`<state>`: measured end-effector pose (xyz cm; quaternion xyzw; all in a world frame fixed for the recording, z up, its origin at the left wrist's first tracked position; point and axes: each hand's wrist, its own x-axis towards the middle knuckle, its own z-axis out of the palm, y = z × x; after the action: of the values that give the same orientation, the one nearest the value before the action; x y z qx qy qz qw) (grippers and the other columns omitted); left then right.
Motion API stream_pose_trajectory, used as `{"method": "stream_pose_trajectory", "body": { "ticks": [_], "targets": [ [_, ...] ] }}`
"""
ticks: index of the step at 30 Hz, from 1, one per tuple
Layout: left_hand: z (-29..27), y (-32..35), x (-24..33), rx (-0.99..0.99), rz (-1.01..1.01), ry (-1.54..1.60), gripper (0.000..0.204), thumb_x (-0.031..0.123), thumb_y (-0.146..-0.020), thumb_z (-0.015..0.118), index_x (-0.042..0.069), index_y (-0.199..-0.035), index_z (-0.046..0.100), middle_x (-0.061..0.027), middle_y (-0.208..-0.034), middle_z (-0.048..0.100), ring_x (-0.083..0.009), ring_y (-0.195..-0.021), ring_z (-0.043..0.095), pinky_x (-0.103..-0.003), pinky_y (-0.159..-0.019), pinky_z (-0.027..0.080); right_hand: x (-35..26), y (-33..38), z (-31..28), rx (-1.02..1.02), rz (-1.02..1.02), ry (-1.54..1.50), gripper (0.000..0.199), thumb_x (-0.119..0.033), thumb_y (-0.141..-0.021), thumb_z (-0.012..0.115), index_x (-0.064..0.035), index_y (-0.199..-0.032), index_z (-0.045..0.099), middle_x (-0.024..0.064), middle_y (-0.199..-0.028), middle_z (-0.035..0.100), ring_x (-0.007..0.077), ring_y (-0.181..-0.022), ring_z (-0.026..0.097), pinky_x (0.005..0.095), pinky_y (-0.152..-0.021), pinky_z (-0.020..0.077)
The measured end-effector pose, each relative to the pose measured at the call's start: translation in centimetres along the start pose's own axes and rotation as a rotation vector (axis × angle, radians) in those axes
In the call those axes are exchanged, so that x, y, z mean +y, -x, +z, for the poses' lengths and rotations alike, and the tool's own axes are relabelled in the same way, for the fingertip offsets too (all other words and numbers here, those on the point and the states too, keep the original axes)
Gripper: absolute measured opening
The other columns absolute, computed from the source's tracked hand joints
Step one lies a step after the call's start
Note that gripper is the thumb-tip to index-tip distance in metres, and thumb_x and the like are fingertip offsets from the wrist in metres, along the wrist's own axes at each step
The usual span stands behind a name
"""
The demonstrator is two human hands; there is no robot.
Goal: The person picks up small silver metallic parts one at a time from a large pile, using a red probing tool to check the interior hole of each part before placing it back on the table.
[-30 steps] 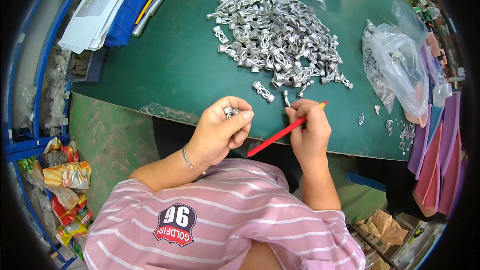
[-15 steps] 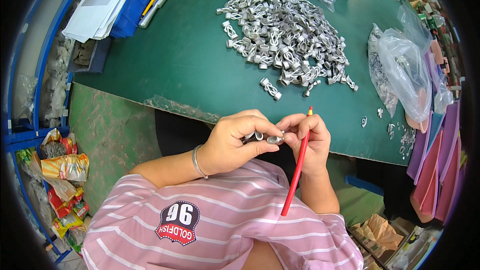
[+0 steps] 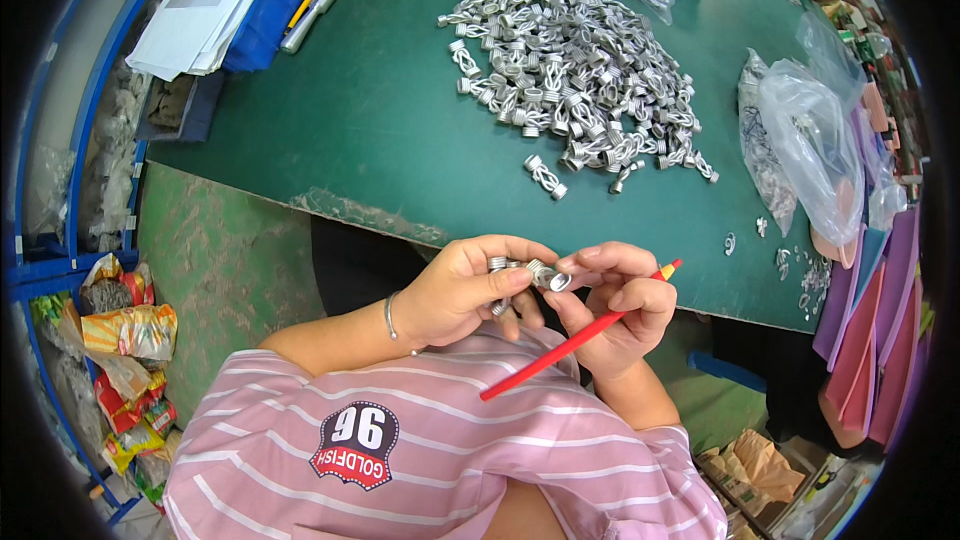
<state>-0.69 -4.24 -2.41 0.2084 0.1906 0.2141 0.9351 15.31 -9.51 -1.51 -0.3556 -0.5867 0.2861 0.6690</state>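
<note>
My left hand (image 3: 462, 290) is closed around a few small silver metal fittings (image 3: 499, 265) with ribbed ends. One fitting (image 3: 556, 281) sticks out past its fingertips, its oval opening toward my right hand. My right hand (image 3: 628, 312) grips a red pencil (image 3: 560, 352) between bent fingers. Its tip points up and right, while the long end slants down over the striped shirt. The right thumb and forefinger are close beside the protruding fitting; whether they touch it I cannot tell. Beyond both hands, a large heap of silver fittings (image 3: 580, 70) lies on the green table (image 3: 340, 120).
One loose fitting (image 3: 545, 177) lies at the heap's near side. Clear plastic bags (image 3: 810, 130) and small silver bits (image 3: 815, 275) are on the right. Papers (image 3: 205, 10) and a blue bin (image 3: 275, 15) stand at the far left. Purple and pink sheets (image 3: 870, 330) hang beyond the right edge.
The pencil has swung over to a flatter slant, its tip now further right and lower. My left fingers have shifted, showing more of the fittings, and my right fingers have moved off the protruding one.
</note>
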Motion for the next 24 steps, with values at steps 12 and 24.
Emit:
{"method": "stream_pose_trajectory", "body": {
  "ticks": [12,24],
  "targets": [
    [-5.4,1.1,-2.7,0.46,-0.182,-0.024,0.024,0.007,-0.084,0.052,0.001,-0.107,0.052,-0.0097,-0.096,0.057,-0.0213,-0.089,0.058,-0.04,-0.08,0.05,2.6,-3.6,-1.1,-0.089,0.113,0.809,0.029,0.003,-0.065,0.071,-0.0027,-0.074,0.044,0.0136,-0.084,0.059,0.028,-0.074,0.055,0.0334,-0.065,0.0457],
    [-0.4,2.4,1.8,0.058,-0.096,-0.635,0.026,0.001,-0.084,0.057,-0.002,-0.109,0.052,-0.0092,-0.086,0.061,-0.0127,-0.077,0.06,-0.024,-0.069,0.05,1.1,-1.8,-1.4,0.146,0.546,-0.103,0.025,0.006,-0.081,0.058,-0.0059,-0.073,0.037,0.0135,-0.079,0.059,0.0122,-0.061,0.058,0.0217,-0.052,0.0484]
  ]
}}
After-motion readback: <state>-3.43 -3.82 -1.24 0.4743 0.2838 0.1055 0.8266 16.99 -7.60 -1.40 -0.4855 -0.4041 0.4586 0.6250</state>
